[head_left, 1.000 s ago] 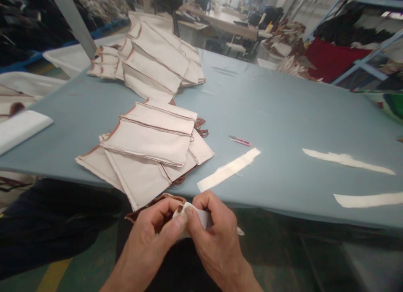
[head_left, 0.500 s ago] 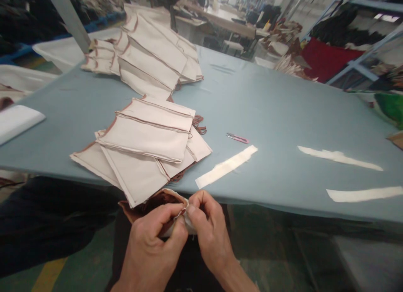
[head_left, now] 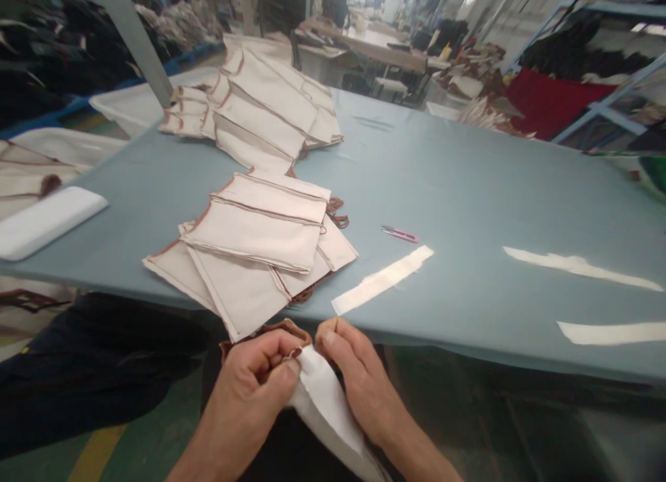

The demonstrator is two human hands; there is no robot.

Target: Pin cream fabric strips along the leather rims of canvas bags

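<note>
A white and brown fabric piece (head_left: 325,392) hangs over my lap at the table's front edge. My left hand (head_left: 263,371) pinches its brown-trimmed edge between thumb and forefinger. Just right of that edge is my right hand (head_left: 346,350), thumb and fingertips pressed together; whatever lies between them is too small to make out. Beyond the hands, a fanned stack of cream fabric pieces (head_left: 260,225) with brown edging lies on the blue-grey table (head_left: 468,204). A cream strip (head_left: 382,281) and pink-handled snips (head_left: 400,234) are to its right.
More cream pieces (head_left: 270,100) are piled farther back. A white object (head_left: 52,222) lies at the left edge, near white bins (head_left: 130,111). Two further strips (head_left: 583,267) are at the right. Someone's dark-clothed leg (head_left: 104,364) shows at lower left.
My right hand has come away from the left fingertips. More of the fabric's white side now shows, hanging down between my forearms. The view has shifted slightly, moving the table contents rightward.
</note>
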